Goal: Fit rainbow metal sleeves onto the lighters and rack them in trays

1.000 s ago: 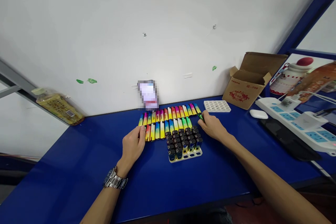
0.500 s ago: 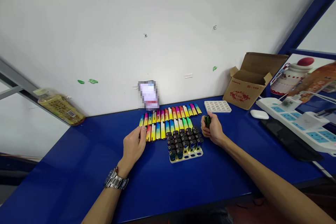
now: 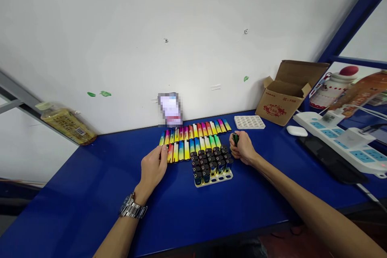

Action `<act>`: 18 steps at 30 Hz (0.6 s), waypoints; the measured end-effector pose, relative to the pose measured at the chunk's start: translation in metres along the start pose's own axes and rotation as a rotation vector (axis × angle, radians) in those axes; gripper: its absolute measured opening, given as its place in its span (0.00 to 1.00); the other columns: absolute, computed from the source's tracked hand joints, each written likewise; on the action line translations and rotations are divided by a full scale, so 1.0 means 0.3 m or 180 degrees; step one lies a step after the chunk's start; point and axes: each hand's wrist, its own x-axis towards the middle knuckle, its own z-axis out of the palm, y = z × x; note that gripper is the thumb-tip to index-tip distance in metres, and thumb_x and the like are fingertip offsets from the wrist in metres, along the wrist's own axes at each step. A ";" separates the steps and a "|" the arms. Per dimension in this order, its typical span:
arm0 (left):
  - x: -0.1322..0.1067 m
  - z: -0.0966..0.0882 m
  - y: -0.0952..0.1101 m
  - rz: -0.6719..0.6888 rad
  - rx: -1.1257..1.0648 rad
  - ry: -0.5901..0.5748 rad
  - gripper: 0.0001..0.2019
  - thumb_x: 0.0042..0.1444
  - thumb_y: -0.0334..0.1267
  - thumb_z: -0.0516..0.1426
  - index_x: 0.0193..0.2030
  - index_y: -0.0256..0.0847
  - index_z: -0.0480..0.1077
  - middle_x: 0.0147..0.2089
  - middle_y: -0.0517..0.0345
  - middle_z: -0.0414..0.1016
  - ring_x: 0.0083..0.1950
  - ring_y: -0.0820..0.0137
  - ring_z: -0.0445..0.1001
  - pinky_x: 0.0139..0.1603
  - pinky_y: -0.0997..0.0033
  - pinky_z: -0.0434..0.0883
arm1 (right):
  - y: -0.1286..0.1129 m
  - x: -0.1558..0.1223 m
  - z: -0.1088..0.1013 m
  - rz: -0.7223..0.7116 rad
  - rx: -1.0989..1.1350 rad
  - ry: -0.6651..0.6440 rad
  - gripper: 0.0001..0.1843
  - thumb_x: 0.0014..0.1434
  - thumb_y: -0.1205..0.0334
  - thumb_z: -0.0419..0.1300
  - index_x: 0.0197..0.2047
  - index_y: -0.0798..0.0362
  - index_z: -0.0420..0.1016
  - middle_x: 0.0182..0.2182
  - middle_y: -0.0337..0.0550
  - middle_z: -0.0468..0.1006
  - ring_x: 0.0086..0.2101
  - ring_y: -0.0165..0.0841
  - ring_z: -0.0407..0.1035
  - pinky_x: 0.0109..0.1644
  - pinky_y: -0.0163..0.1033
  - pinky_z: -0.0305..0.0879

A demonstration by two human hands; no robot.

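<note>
Two rows of rainbow-coloured lighters lie flat on the blue table near the wall. In front of them a white tray holds several upright lighters with black tops. My right hand is closed round a dark green lighter, held upright just right of the tray. My left hand rests at the left end of the front row, its fingertips touching the lighters there. A metal watch sits on that wrist.
An empty white tray and an open cardboard box stand at the back right. A white power strip, a black flat device and a white earbud case lie to the right. A bottle leans at the left.
My right hand picked a green lighter off the right end of the back row, turned it upright and drew it towards the tray. My left hand stayed put.
</note>
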 end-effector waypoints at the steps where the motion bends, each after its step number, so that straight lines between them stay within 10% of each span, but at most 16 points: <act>1: 0.000 0.000 0.000 -0.0007 -0.0008 -0.0007 0.19 0.63 0.42 0.44 0.24 0.39 0.64 0.18 0.63 0.60 0.19 0.76 0.59 0.23 0.74 0.54 | 0.001 -0.001 0.000 -0.0032 -0.0016 0.0023 0.17 0.55 0.55 0.44 0.17 0.49 0.54 0.07 0.29 0.49 0.09 0.22 0.39 0.11 0.28 0.37; 18: -0.002 0.001 0.000 -0.0011 0.0018 0.0009 0.18 0.63 0.41 0.44 0.24 0.39 0.64 0.19 0.61 0.63 0.20 0.75 0.61 0.24 0.74 0.54 | -0.018 -0.009 -0.010 -0.0254 -0.0010 -0.0394 0.20 0.60 0.40 0.44 0.30 0.48 0.58 0.11 0.25 0.53 0.10 0.23 0.41 0.12 0.27 0.40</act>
